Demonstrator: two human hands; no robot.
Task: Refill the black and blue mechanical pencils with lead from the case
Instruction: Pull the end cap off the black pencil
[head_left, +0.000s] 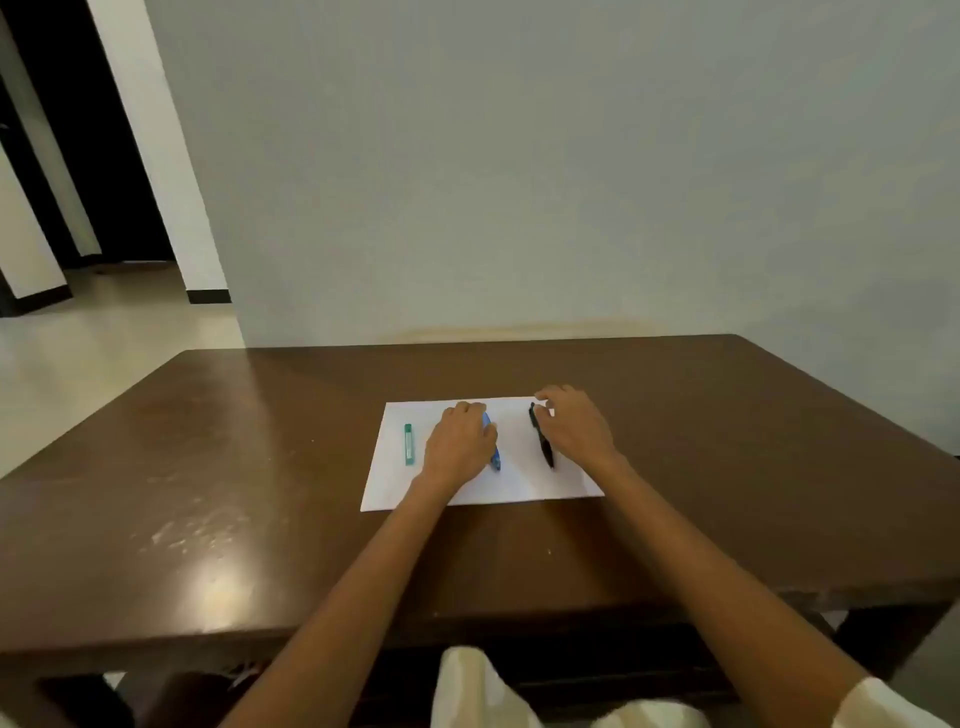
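Head view, looking down at a dark brown wooden table (218, 467) pushed against a pale grey-green wall (519, 182). White sheet of paper (519, 486) lies flat near the table's middle. Three items on it, side by side, all lengthwise toward the wall: slim green lead case (409, 444) at the left, blue mechanical pencil (494, 452) in the middle, black mechanical pencil (542, 436) to the right.

Left hand (460, 447) lies palm down over the blue pencil, fingers bent and close together at its far end; whether they actually grip it cannot be told. Pencil's near end shows beside the wrist.

Right hand (574, 423) sits just right of the black pencil, fingers curled, fingertips at the pencil's far end; contact looks likely, a pinch is not clear.

Lead case lies apart from both hands, untouched. Both bare forearms reach over the near table edge. Open doorway (78, 156) at far left.
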